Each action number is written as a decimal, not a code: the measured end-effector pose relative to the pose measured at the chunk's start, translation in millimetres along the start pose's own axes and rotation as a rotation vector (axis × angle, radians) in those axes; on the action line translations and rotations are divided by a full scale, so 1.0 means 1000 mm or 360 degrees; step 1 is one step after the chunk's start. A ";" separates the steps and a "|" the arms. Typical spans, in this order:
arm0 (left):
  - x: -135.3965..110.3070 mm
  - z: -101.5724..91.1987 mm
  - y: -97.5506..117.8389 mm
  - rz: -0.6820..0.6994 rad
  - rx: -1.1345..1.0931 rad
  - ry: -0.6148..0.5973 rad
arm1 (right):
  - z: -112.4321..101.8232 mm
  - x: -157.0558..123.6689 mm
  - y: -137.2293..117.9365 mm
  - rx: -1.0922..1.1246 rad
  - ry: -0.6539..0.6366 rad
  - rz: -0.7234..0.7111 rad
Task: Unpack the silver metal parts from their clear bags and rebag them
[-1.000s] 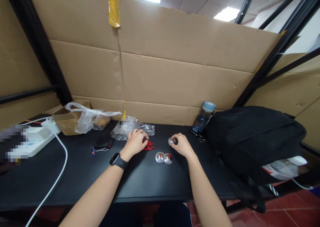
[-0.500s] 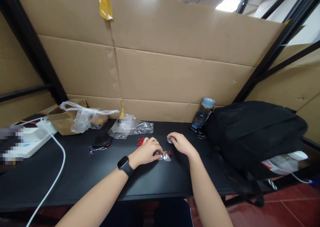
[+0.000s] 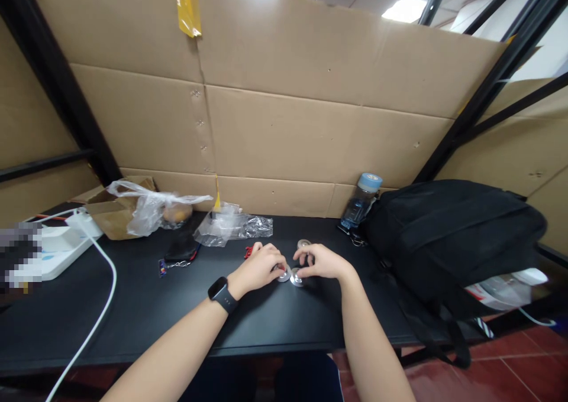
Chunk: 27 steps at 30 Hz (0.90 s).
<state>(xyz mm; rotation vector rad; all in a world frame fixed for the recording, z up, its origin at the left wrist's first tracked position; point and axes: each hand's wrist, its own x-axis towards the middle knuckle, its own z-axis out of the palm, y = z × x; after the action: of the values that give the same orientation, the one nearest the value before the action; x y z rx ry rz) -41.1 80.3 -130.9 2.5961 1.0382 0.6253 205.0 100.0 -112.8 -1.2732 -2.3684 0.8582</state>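
My left hand (image 3: 260, 266), with a black watch on its wrist, rests on the black table (image 3: 133, 313) with fingers curled onto a small silver disc (image 3: 284, 274). My right hand (image 3: 322, 263) is beside it, fingertips pinched on a second silver disc (image 3: 296, 279) that carries a red part. A third silver disc (image 3: 304, 244) lies alone just behind my right hand. A few small red pieces (image 3: 248, 250) show behind my left hand, partly hidden by it.
A black backpack (image 3: 448, 236) fills the right side, with a blue-capped bottle (image 3: 361, 201) beside it. Clear plastic bags (image 3: 233, 224), a black pouch with keys (image 3: 181, 251), a cardboard box (image 3: 115, 213), and a white cable (image 3: 100, 307) lie left. Cardboard walls the back.
My left hand came from the red pieces to the left silver disc. My right hand left the disc it was holding at the back and moved onto the nearer disc.
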 end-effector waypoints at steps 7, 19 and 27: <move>0.001 -0.002 -0.006 -0.0182 0.0000 0.0170 | 0.007 0.003 -0.006 -0.0040 -0.0070 0.0019; 0.007 -0.007 -0.013 -0.0531 -0.0482 0.0639 | 0.028 0.024 -0.022 0.0819 0.0737 -0.0222; 0.008 0.000 -0.014 -0.0451 -0.0565 0.0694 | 0.042 0.025 -0.028 0.1468 0.0493 -0.0060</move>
<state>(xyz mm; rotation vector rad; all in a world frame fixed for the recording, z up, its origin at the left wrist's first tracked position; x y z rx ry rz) -44.2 95.4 -133.7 2.0050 1.2532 1.2076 151.0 94.1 -127.1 -0.8657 -1.4325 1.3826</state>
